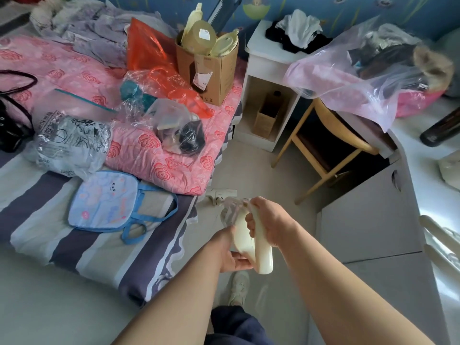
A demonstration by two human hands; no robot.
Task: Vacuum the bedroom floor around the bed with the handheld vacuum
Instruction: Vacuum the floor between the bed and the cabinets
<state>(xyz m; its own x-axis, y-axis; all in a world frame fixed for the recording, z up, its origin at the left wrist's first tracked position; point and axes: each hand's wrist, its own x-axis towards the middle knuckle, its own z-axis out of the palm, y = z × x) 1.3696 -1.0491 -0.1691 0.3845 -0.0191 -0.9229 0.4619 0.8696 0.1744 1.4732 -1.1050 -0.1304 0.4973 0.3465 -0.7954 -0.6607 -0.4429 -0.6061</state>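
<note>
A cream-white handheld vacuum (251, 242) is held in front of me above the pale floor (251, 168) beside the bed (82, 245). My right hand (270, 221) grips its handle from above. My left hand (230, 247) holds the body from the left and below, thumb curled under it. The vacuum's floor head (221, 194) rests on the floor close to the bed's edge, under the pink floral quilt (159, 155). The clear dust cup is blurred.
The bed carries plastic bags, a blue tote (107, 199) and a cardboard box (211, 70). A white nightstand (266, 80) stands at the back, a wooden chair (323, 150) and a white desk (373, 210) on the right. My shoe (239, 286) is on the floor.
</note>
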